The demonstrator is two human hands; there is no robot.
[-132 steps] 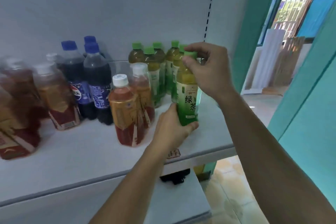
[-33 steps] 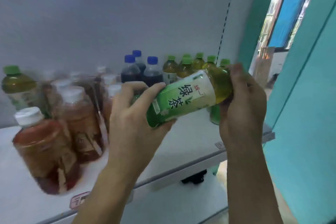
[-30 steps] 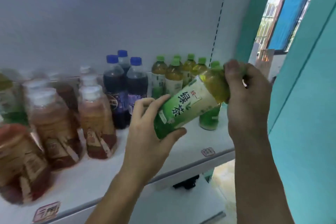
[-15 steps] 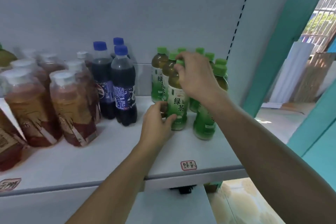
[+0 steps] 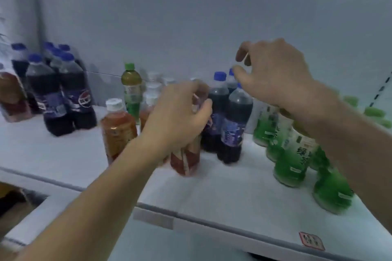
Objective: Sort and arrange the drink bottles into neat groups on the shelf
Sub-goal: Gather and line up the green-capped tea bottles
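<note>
Here the fingers point(image 5: 198, 99) of the left hand point(image 5: 176, 121) are curled loosely in front of a red-brown tea bottle point(image 5: 186, 159) with a red label, but the frame is blurred and I cannot tell whether they actually grip it or only hover in front of it. The right hand point(image 5: 273, 72) hangs higher, its fingers bent and spread apart around nothing, just above the blue caps of the middle cola bottles point(image 5: 230, 125) — open, not touching any cap that can be made out. Those cola bottles stand upright side by side just right of the left hand, dark liquid under purple-blue labels. Left of the left hand stands another red-brown tea bottle with a white cap point(image 5: 117, 131), and behind it a lone green tea bottle point(image 5: 131, 91) with a green cap, upright among several blurred white-capped bottles. Under and beyond the right forearm the green tea group point(image 5: 290, 159) sits clustered at the right end of the shelf point(image 5: 222, 188), with green bases and pale labels; more green caps show as smears further right. Well apart at the far left stands a second cola group point(image 5: 61, 95), blue-capped, with one more red-brown bottle at the picture's edge. The shelf is white with a grey front rail, and a small red-bordered price tag point(image 5: 311, 240) is stuck on that rail at lower right. A white back panel rises behind the bottles — window bars show above it.
</note>
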